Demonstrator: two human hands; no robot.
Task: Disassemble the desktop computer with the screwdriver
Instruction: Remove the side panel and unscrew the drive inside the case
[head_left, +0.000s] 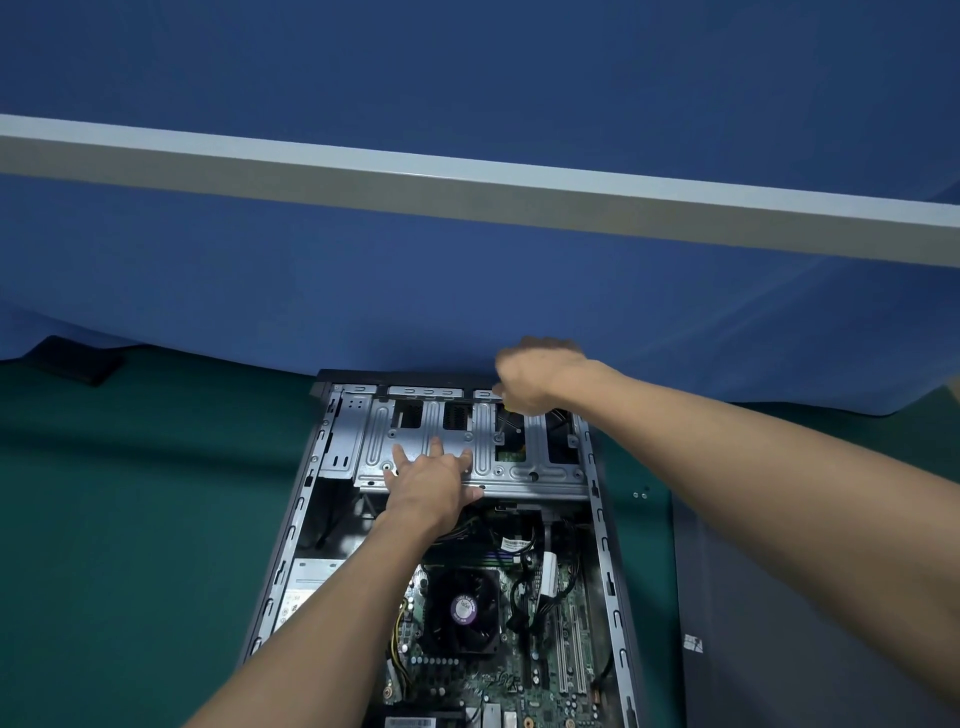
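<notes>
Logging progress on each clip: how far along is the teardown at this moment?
Done: the side panel lies off beside the computer case, and what look like two small screws sit on the mat. In hand: the left hand presses the drive cage while the right hand works a screwdriver at its far end. Left: cage, fan, cables and motherboard are mounted.
</notes>
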